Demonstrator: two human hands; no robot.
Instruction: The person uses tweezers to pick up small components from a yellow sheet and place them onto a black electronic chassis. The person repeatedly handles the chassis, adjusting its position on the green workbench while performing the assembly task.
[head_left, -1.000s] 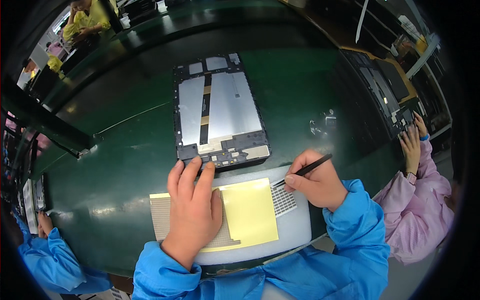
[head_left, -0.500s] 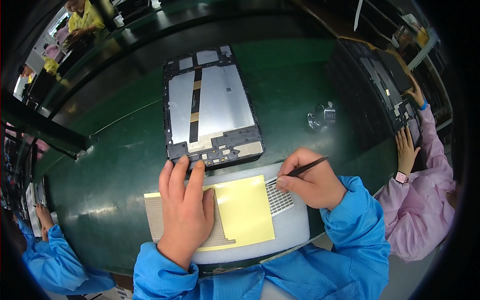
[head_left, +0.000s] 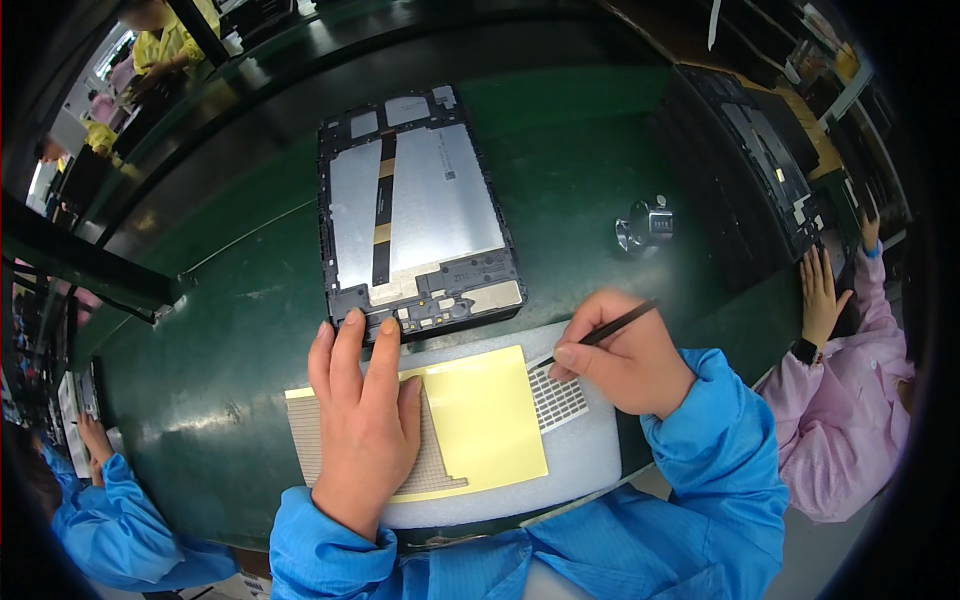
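My left hand lies with fingers stretched over a yellow backing sheet that carries a block of small grey-brown stickers. Its fingertips reach the near edge of a tablet-like device, whose silver inside and black ribbon cable face up. Between the thumb and fingers of my right hand are slim black tweezers. Their tip points down at the top of a white sheet with small dark rectangles, partly under the yellow sheet. Whether the tip grips a piece is too small to tell.
A white foam pad lies under the sheets on the green table. A metal tally counter stands right of the device. Stacked devices are at the right, with a co-worker's hand on them. Another co-worker sits left.
My left hand and the device appear slightly further left in the view. My right hand stays over the dark-rectangle sheet. The right co-worker's far hand has moved away from the stacked devices.
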